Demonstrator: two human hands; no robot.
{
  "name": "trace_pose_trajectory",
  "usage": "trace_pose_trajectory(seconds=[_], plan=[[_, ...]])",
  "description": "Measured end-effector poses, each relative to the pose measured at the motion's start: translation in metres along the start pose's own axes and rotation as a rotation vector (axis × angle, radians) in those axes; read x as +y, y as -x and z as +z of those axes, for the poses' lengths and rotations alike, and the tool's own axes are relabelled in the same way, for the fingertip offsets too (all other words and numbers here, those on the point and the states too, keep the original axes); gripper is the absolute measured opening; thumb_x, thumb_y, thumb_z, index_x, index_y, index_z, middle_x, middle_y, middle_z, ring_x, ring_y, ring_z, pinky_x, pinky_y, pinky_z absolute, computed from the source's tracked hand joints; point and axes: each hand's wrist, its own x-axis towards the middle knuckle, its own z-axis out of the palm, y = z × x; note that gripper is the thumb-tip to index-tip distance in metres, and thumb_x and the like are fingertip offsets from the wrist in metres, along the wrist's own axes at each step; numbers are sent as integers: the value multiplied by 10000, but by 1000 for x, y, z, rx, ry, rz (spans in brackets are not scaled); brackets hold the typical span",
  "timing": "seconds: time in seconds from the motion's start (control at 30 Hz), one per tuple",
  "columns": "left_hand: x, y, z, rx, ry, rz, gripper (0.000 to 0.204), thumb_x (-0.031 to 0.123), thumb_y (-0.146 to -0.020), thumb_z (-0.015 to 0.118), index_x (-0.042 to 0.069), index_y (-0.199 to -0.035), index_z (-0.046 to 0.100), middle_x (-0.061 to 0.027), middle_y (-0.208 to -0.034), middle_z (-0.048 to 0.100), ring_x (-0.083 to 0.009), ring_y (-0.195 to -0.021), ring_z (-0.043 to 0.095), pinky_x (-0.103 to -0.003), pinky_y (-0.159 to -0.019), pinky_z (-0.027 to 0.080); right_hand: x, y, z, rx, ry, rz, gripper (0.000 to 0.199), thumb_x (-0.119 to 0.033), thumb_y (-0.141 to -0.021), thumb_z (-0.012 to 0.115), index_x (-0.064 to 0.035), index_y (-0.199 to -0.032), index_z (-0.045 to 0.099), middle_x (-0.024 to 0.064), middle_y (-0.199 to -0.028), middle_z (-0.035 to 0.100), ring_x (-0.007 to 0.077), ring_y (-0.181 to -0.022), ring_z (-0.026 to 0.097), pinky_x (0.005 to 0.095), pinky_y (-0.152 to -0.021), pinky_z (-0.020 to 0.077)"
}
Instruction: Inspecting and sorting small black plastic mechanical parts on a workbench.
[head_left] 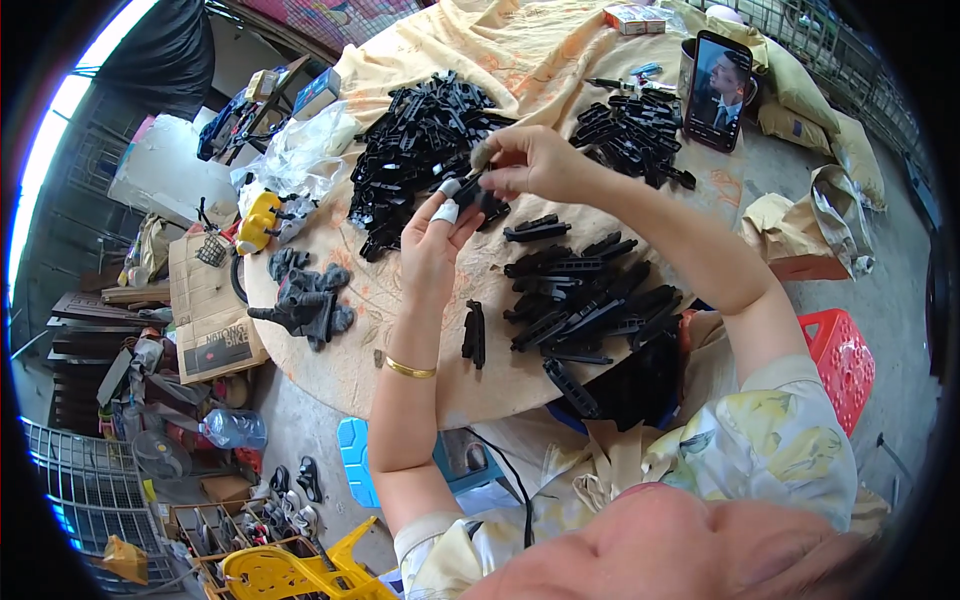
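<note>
Head (pixel 650 535), table edge (pixel 320 397) under left forearm (pixel 404 415), hands (pixel 430 248) on black part (pixel 467 192)

Black part (pixel 469 192) in your left hand (pixel 434 240): plastic by look. Your bangle (pixel 410 370): smooth, glossy, gold-coloured metal. Far heap (pixel 415 140) before you: hard black plastic, shiny glints. Tablecloth (pixel 450 45) under it: matt cloth, creased at far side. To your left: gloves (pixel 312 302), dark matt cloth; bag (pixel 305 145), thin clear plastic, crinkled; carton (pixel 210 300), dull brown cardboard. To your right: phone (pixel 717 92), smooth glossy screen; stool (pixel 842 365), shiny red plastic, perforated.
</note>
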Motion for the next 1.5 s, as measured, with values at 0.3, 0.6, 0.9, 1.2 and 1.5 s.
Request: trace_pose_trajectory(seconds=[0.3, 0.6, 0.9, 1.2, 1.5], plan=[[-1, 7, 6, -10, -227, 104, 339, 39, -879, 563, -82, -1191, 507, -129, -1033, 616, -178, -879, 633, -300, -826, 538, 7, 9, 24, 129, 170, -171, 140, -71, -810, 676, 18, -899, 617, 25, -762, 647, 57, -669, 590, 203, -582, 499], [12, 6, 1, -46, -460, 217, 351, 15, -857, 591, -84, -1188, 528, -79, -976, 636, -89, -811, 605, -203, -713, 512, 1, 10, 15, -39, 185, -257, 251, -87, -768, 706, 43, -962, 616, 107, -853, 602, 174, -764, 633, 287, -646, 510], [16, 10, 4, -72, -912, 383, 339, 22, -781, 662, -24, -1111, 601, -36, -738, 632, -49, -636, 477, -193, -566, 409, 2, 6, 3, -165, 467, -318, 439, -267, -692, 759, 1, -1003, 605, 161, -915, 613, 316, -887, 586, 365, -783, 457], [19, 16, 9, -33, -1009, 540, 296, -24, -737, 659, -2, -1031, 640, -78, -708, 626, -50, -608, 496, -206, -554, 434, -8, 13, 10, -62, 599, -400, 315, -36, -662, 708, 25, -952, 601, 158, -972, 608, 318, -865, 600, 344, -756, 474], [17, 12, 5, -42, -928, 435, 273, 2, -747, 693, 4, -1017, 658, -30, -795, 667, -47, -663, 549, -203, -586, 454, -5, 13, 12, -10, 521, -419, 205, -51, -693, 692, 17, -874, 624, 158, -819, 618, 321, -777, 602, 339, -690, 476]])
